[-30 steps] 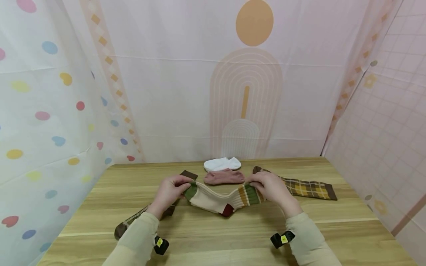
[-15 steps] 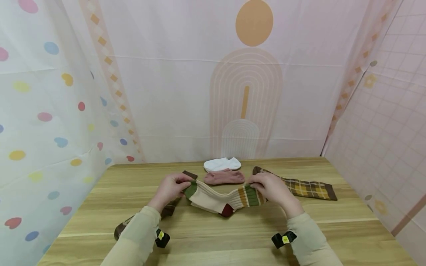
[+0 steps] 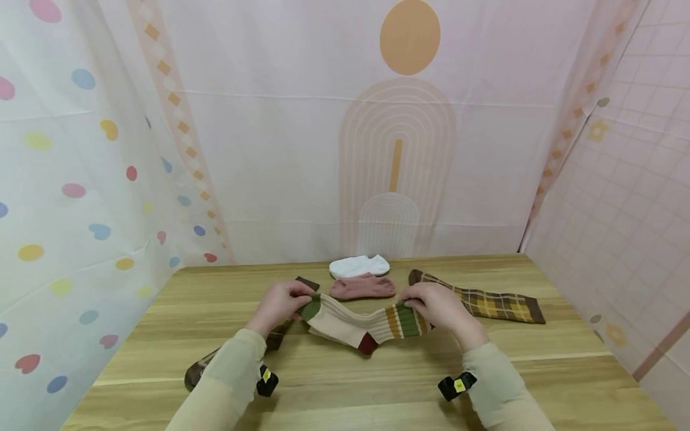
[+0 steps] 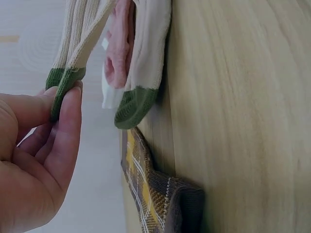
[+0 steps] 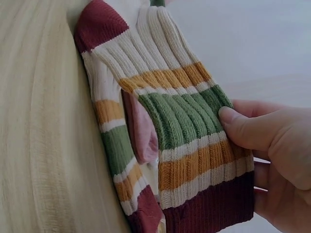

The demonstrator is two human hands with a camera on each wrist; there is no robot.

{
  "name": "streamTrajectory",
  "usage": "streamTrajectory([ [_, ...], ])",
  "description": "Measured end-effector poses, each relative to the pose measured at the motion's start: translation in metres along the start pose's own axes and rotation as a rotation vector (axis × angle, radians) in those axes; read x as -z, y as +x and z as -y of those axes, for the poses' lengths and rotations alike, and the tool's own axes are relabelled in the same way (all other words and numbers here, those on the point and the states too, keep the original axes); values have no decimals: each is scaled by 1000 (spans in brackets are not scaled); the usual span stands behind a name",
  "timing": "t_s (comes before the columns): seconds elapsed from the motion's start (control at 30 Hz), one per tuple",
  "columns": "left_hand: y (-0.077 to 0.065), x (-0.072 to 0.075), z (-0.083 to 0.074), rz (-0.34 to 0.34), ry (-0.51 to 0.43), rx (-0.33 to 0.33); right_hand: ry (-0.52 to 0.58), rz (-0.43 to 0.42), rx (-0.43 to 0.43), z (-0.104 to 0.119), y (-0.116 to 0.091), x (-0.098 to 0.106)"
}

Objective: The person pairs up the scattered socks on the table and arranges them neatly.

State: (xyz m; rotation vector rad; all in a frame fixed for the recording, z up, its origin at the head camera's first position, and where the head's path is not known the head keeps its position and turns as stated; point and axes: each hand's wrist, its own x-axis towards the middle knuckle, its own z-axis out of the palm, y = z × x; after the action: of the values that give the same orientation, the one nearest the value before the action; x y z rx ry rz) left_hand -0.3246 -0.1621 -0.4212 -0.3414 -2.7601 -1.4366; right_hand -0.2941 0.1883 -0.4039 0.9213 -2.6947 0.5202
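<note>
A cream ribbed sock (image 3: 345,320) with green toe, dark red heel and striped cuff is stretched sideways over the wooden table. My left hand (image 3: 277,304) pinches its green toe between thumb and fingers. At the other end, my right hand (image 3: 439,308) grips the upper edge of the cuff, thumb on the green stripe (image 5: 187,119). A matching sock (image 5: 112,131) lies just beyond the held one, close to the tabletop; its green toe (image 4: 136,107) shows in the left wrist view. In the head view the held sock mostly hides it.
Behind the stretched sock lie a pink sock (image 3: 362,287) and a white sock (image 3: 358,266). A brown and yellow plaid sock (image 3: 501,304) is at the right. Another plaid sock (image 3: 198,370) lies at the left, partly under the left arm. Printed curtains (image 3: 269,149) surround the table (image 3: 345,398).
My left wrist has shifted slightly to the right, and the sock's heel hangs a little lower. Both hands keep their hold on the sock; the other socks stay put.
</note>
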Motion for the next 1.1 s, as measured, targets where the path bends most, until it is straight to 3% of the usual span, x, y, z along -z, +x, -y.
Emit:
streamTrajectory([
  [0.3,6,-4,1,-16,153,-54,-71,24,2,-5,14,-8],
  [0.53,6,-8,4,-27,210,-74,-122,19,7,-8,19,-15],
  [0.83,4,-12,7,-20,248,-42,-133,69,-76,-7,25,-23],
  [1.1,6,-15,12,-45,435,-144,-146,123,-157,-9,32,-32],
])
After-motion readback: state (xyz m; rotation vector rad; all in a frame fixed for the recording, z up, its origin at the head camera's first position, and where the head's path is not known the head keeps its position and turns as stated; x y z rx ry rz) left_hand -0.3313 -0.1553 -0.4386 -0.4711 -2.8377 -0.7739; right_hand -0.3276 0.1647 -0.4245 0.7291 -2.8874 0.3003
